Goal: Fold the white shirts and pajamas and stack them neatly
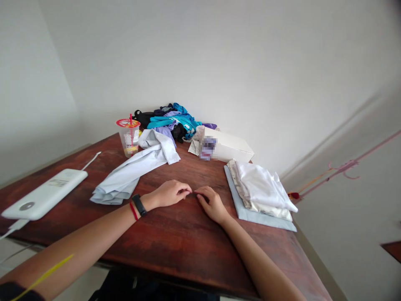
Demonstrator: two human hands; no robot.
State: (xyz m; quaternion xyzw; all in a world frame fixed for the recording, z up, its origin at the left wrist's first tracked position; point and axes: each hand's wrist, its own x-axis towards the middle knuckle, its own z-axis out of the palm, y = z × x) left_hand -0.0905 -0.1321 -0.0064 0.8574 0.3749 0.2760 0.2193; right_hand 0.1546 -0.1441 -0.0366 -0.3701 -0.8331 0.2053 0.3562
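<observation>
My left hand (172, 193), with a dark band and a red string on its wrist, is over the middle of the table. Its fingers curl to a pinch; anything between the tips is too small to make out. My right hand (212, 204) faces it, fingertips almost meeting those of the left. Its fingers are bent and drawn together too, and what they pinch, if anything, cannot be told. A loosely folded pale cloth garment (138, 167) lies left of my left hand. To the right of my right hand sits a stack of folded white and light-blue cloths (260, 188).
On the dark red wooden table (175, 246) a white power bank (46, 194) with cables lies at left. A plastic cup (129, 140) with a red straw, a heap of clothes (175, 121) and a white box (230, 144) stand toward the back wall.
</observation>
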